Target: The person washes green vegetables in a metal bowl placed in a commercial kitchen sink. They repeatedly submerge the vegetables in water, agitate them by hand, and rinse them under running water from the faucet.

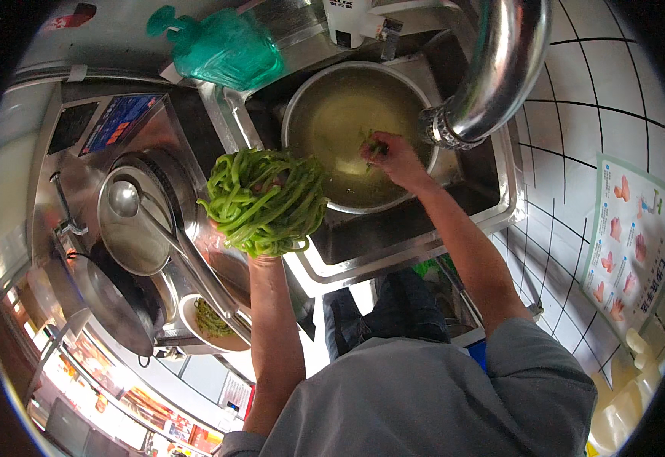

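Note:
A large tangle of green strips (266,200), perhaps stems or noodle-like vegetable, rests on my left hand (265,258), which is mostly hidden beneath it at the left rim of the sink. My right hand (394,159) has its fingers closed on a small bit of greens (377,149), above a wide metal basin (341,207). The basin stands in a stainless steel sink (332,273) and holds yellowish, cloudy liquid (349,114).
A thick metal pipe (506,63) reaches down over the basin's right side. Left are a pot with a ladle (124,199), a wok (112,303) and a white bowl of greens (212,320). A green bottle (226,51) stands behind the sink, a white cup (346,20) beyond.

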A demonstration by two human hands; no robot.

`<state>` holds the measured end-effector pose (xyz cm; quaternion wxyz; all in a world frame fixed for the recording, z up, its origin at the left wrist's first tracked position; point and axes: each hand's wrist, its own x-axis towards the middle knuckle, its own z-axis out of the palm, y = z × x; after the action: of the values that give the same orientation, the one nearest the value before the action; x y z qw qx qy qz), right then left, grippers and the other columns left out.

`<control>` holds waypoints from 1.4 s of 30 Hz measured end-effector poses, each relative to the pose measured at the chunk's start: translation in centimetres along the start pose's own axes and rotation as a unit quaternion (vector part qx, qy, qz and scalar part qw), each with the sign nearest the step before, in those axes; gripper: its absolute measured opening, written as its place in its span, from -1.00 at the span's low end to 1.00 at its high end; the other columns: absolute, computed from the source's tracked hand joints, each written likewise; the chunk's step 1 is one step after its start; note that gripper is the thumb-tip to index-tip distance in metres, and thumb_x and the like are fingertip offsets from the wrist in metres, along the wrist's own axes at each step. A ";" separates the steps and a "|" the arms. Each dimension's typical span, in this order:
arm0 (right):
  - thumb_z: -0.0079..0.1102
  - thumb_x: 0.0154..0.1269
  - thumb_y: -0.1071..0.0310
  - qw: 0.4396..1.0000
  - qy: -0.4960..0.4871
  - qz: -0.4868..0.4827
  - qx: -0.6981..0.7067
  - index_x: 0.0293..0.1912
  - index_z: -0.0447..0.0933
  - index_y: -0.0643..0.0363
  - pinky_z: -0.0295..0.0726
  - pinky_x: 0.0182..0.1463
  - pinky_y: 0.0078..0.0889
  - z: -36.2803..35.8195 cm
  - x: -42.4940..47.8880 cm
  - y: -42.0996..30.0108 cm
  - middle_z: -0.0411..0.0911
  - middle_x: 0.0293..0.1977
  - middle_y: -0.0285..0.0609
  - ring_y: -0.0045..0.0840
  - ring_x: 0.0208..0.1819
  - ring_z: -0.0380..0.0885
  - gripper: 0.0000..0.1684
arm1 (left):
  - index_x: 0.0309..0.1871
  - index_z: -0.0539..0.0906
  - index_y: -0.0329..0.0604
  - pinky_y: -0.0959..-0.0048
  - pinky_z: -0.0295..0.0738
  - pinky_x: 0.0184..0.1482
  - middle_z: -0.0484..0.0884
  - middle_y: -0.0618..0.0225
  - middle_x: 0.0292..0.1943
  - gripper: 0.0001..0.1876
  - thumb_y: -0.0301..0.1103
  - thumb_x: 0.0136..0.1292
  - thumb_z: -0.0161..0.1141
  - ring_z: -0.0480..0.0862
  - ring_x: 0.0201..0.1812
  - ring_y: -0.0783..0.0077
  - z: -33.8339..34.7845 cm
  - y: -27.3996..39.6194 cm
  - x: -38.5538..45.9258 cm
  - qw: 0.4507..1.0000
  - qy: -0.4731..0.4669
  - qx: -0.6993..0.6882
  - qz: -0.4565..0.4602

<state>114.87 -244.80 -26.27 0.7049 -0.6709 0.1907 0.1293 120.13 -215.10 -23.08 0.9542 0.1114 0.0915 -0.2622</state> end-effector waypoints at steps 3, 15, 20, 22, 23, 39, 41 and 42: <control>0.20 0.21 0.41 0.998 0.005 -0.025 -0.056 -0.28 0.47 0.26 0.43 -0.22 -0.55 -1.1 -0.9 -4.2 0.50 -0.39 -0.31 -0.70 -0.31 0.41 -0.86 | 0.32 0.32 -0.01 -0.16 0.27 0.24 0.40 0.07 0.22 -0.12 0.37 0.01 0.14 0.42 0.19 -0.06 -0.1 -0.2 -0.1 1.000 0.006 0.007 0.001; 0.06 0.17 0.55 0.868 0.012 -0.264 -0.421 0.10 0.30 0.24 0.46 0.07 -0.16 9.2 -6.4 -15.7 0.31 0.05 0.07 -0.07 0.02 0.43 -0.54 | 0.14 0.47 -0.14 0.20 0.50 0.09 0.56 0.15 0.02 -0.45 0.08 0.30 -0.16 0.57 0.01 0.19 -0.9 -7.6 2.7 0.987 0.113 0.109 0.031; 0.04 0.22 0.55 0.898 0.050 -0.255 -0.355 0.23 0.22 0.23 0.41 0.21 -0.06 8.3 -7.6 -15.2 0.16 0.26 0.18 0.00 0.25 0.29 -0.44 | 0.24 0.39 -0.14 0.16 0.44 0.16 0.49 0.12 0.12 -0.29 0.21 0.16 0.02 0.51 0.11 0.14 1.3 -8.4 5.3 0.987 0.101 0.086 -0.087; 0.07 0.23 0.50 0.918 0.090 -0.259 -0.288 0.17 0.27 0.26 0.46 0.15 -0.11 6.9 -7.2 -14.1 0.27 0.19 0.16 -0.04 0.14 0.39 -0.50 | 0.26 0.38 -0.15 0.15 0.42 0.17 0.49 0.11 0.14 -0.20 0.25 0.07 0.10 0.51 0.12 0.14 2.5 -8.5 5.9 0.980 0.107 0.129 -0.105; 0.08 0.23 0.47 0.925 0.110 -0.261 -0.253 0.14 0.29 0.27 0.49 0.13 -0.13 6.5 -6.8 -13.7 0.32 0.15 0.15 -0.06 0.09 0.45 -0.53 | 0.26 0.37 -0.15 0.15 0.42 0.17 0.48 0.10 0.14 -0.16 0.27 0.02 0.14 0.50 0.13 0.13 2.8 -8.6 6.1 0.976 0.110 0.151 -0.114; 0.24 0.19 0.08 0.942 0.052 -0.012 -0.331 0.14 0.36 0.23 0.39 0.15 -0.23 -6.0 9.6 6.9 0.41 0.06 0.01 -0.32 0.10 0.41 -0.37 | 0.33 0.27 -0.16 -0.02 0.37 0.17 0.34 0.00 0.23 0.12 0.30 -0.33 0.39 0.38 0.18 -0.08 -1.5 -10.3 -1.4 0.962 0.195 0.110 -0.156; 0.26 0.13 -0.04 0.882 -0.022 -0.065 -0.466 0.21 0.29 0.22 0.30 0.23 -0.11 -2.0 12.2 6.5 0.36 0.12 0.10 -0.19 0.18 0.33 -0.22 | 0.29 0.32 -0.20 0.03 0.45 0.14 0.43 0.00 0.16 0.05 0.22 -0.29 0.41 0.47 0.12 -0.03 0.0 -9.6 -2.1 0.966 0.198 0.034 -0.163; 0.26 0.11 -0.07 0.904 -0.059 -0.085 -0.414 0.24 0.25 0.21 0.27 0.26 -0.06 -0.5 13.4 6.6 0.33 0.15 0.13 -0.10 0.22 0.30 -0.17 | 0.27 0.35 -0.22 0.05 0.50 0.10 0.47 0.00 0.12 -0.02 0.17 -0.22 0.41 0.52 0.09 0.02 -0.4 -9.6 -2.4 0.978 0.149 0.002 -0.143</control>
<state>123.92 -245.81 -38.12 0.3819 -0.9070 0.0203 0.1760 113.06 -221.91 -24.52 0.8823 0.1372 0.2472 -0.3763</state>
